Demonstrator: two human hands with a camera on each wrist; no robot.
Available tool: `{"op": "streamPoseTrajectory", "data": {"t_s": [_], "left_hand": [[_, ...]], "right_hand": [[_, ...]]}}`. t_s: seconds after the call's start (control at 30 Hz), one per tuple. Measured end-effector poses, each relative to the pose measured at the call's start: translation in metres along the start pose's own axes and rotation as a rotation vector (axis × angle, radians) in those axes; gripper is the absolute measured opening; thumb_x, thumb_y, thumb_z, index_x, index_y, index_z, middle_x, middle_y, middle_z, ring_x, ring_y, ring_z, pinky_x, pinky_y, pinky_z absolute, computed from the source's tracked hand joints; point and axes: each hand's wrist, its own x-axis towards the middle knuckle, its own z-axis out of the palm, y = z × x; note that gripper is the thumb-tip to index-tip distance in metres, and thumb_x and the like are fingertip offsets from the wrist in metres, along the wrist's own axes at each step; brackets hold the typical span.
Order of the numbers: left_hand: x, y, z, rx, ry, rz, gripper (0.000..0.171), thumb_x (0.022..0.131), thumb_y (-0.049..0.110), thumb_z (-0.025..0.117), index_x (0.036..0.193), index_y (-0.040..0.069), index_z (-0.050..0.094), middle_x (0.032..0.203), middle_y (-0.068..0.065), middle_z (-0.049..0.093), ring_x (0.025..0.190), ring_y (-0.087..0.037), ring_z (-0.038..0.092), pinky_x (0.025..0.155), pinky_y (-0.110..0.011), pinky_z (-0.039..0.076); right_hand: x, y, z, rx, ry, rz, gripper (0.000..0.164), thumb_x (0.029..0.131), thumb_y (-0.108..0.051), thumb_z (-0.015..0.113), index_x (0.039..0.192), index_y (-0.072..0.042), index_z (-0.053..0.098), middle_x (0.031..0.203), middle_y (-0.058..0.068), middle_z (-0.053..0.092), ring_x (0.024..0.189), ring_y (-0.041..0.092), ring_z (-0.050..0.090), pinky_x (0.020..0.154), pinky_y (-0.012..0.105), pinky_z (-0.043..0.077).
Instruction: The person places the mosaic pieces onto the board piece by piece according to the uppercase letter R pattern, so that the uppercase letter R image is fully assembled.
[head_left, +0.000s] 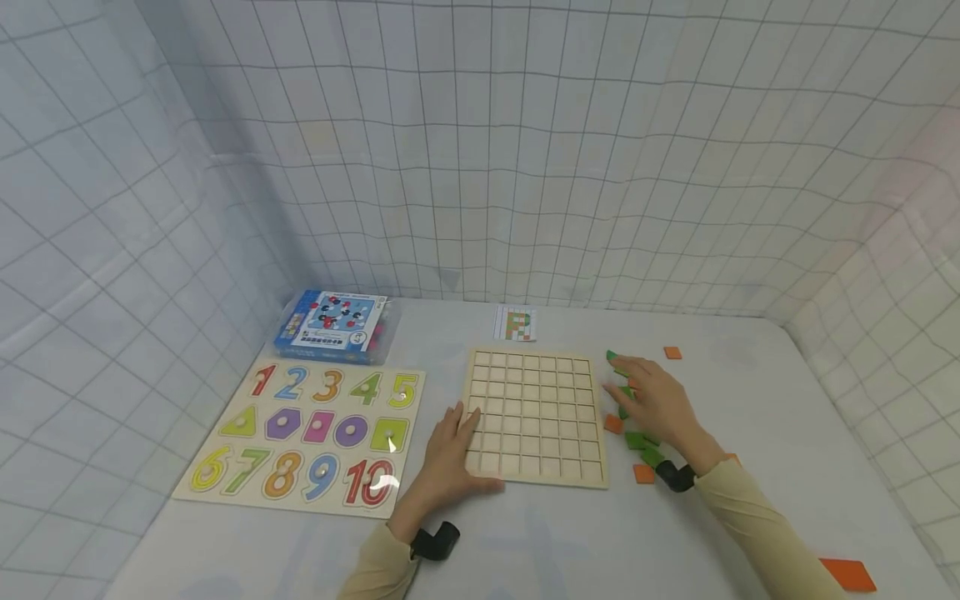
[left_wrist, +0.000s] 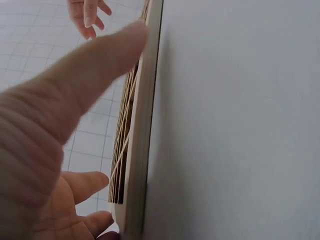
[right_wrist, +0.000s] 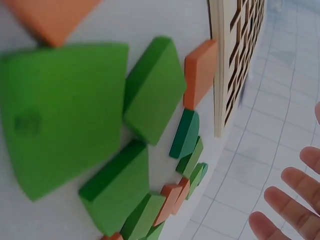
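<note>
A square wooden grid board [head_left: 536, 417] lies flat in the middle of the head view, its cells bare. My left hand [head_left: 447, 462] rests at its lower left corner, fingers spread along the left edge and the thumb by the front edge. In the left wrist view the thumb [left_wrist: 95, 70] stretches out straight beside the board's side [left_wrist: 142, 115]. Right of the board, my right hand [head_left: 662, 402] is held over loose green tiles [head_left: 636, 439] and orange tiles [head_left: 613, 424]. The right wrist view shows its fingers [right_wrist: 285, 200] extended, apart from the green tiles [right_wrist: 65, 115].
A small pattern card [head_left: 516, 323] lies behind the board. On the left are a number-and-shape puzzle [head_left: 416, 400] and a blue-labelled plastic case [head_left: 333, 325]. One orange tile [head_left: 672, 352] lies farther back, and an orange piece [head_left: 849, 575] sits near the front right.
</note>
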Motion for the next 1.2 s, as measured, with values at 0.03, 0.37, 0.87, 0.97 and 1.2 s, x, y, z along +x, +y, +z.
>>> {"op": "streamPoseTrajectory", "data": {"t_s": [0.03,0.37,0.87,0.97,1.2], "left_hand": [[0.000,-0.001,0.001,0.000,0.004,0.005,0.110,0.061,0.040,0.088,0.146,0.000,0.031,0.151,-0.027,0.015,0.139,-0.042,0.007,0.109,-0.057,0.008],[-0.003,-0.004,0.008,0.061,0.063,0.032,0.107,0.063,0.043,0.086,0.146,-0.001,0.032,0.152,-0.024,0.017,0.139,-0.041,0.010,0.109,-0.056,0.011],[-0.004,-0.004,0.015,0.180,0.141,0.037,0.110,0.062,0.059,0.080,0.147,0.005,0.034,0.153,-0.019,0.020,0.140,-0.037,0.015,0.109,-0.053,0.015],[-0.003,-0.005,0.017,0.202,0.144,0.038,0.111,0.062,0.061,0.079,0.147,0.006,0.034,0.153,-0.019,0.020,0.139,-0.037,0.015,0.109,-0.053,0.016],[-0.004,-0.006,0.017,0.222,0.157,0.048,0.111,0.062,0.062,0.078,0.147,0.006,0.034,0.153,-0.019,0.021,0.139,-0.036,0.016,0.108,-0.054,0.017]], "right_hand": [[0.001,0.003,0.000,0.002,0.013,-0.002,0.044,0.076,-0.014,0.080,0.114,0.000,0.065,0.116,0.016,0.062,0.103,0.032,0.060,0.069,0.044,0.054],[0.008,0.027,-0.008,0.010,0.010,0.124,0.042,0.081,-0.014,0.076,0.118,0.000,0.062,0.116,0.019,0.061,0.076,0.033,0.061,0.055,0.044,0.051],[0.023,0.069,-0.007,-0.001,0.121,0.284,0.042,0.081,-0.013,0.076,0.114,0.008,0.063,0.108,0.028,0.061,0.093,0.041,0.056,0.075,0.054,0.046],[0.024,0.072,-0.007,0.008,0.117,0.351,0.043,0.082,-0.016,0.075,0.115,0.009,0.063,0.110,0.028,0.060,0.095,0.042,0.056,0.077,0.054,0.045],[0.029,0.078,-0.009,0.025,0.055,0.542,0.052,0.085,-0.027,0.073,0.120,0.008,0.060,0.115,0.029,0.057,0.102,0.043,0.053,0.081,0.054,0.045]]}}
